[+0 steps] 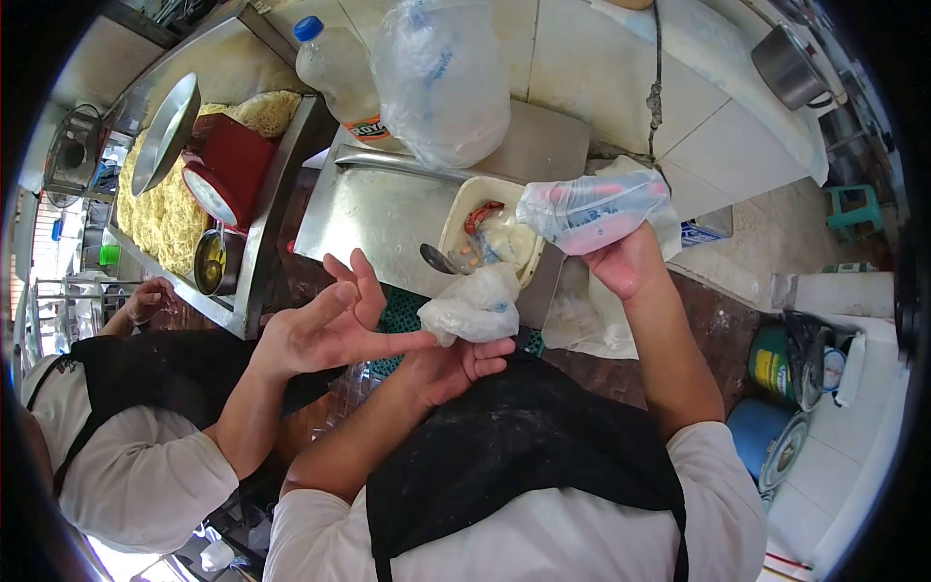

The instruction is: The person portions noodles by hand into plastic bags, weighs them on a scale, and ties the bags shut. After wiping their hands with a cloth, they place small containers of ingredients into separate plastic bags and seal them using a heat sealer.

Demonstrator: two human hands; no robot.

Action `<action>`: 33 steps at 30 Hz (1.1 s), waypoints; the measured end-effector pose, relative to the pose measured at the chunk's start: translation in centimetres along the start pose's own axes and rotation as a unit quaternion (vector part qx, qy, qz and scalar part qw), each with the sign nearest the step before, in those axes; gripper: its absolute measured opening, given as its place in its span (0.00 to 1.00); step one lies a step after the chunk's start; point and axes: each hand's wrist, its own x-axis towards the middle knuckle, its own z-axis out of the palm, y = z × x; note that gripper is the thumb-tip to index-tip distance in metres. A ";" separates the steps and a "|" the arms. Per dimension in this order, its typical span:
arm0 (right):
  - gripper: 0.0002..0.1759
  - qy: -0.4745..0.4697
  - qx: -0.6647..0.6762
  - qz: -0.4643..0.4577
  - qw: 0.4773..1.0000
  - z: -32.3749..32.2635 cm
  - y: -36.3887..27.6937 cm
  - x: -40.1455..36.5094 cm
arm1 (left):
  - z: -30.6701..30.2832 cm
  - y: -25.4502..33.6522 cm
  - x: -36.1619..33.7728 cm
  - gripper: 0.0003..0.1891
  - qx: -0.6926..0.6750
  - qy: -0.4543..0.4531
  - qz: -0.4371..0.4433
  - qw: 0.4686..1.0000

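Note:
My left hand is palm up below a small knotted plastic bag, its fingers spread apart and the bag resting on them. A co-worker's hand reaches in from the left, one finger touching that bag. On the right, my right hand grips a filled plastic bag with pinkish contents, its fingers partly hidden under the plastic. Between the two bags sits a cream tub holding small bags, something red and a dark ladle.
A steel counter carries a bottle and a large plastic bag. To the left, noodles lie around a red scale, near a small pot. The co-worker stands close at my left.

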 end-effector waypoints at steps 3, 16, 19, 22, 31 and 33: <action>0.16 0.004 0.021 -0.003 1.000 -0.2 -0.1 -0.3 | -0.5 0.0 0.2 0.29 -0.033 -0.009 -0.021 0.999; 0.14 -0.014 -0.290 -0.215 0.932 6.4 1.0 -0.8 | 1.0 -0.5 0.1 0.28 -0.027 0.045 -0.031 0.998; 0.16 -0.036 -0.474 -0.296 0.828 6.5 2.4 2.1 | 2.1 -0.5 -0.2 0.27 0.000 0.036 -0.014 0.999; 0.17 -0.037 -0.607 -0.290 0.739 7.8 3.3 1.8 | 2.6 -0.5 -0.6 0.23 0.018 0.047 -0.023 0.998; 0.20 -0.153 -0.582 -0.368 0.708 8.6 2.5 -4.2 | 4.3 0.4 -0.9 0.14 0.032 0.088 0.017 0.995; 0.20 -0.230 -0.539 -0.250 0.771 8.9 3.1 -5.4 | 4.5 0.7 -1.3 0.14 0.031 0.089 0.041 0.995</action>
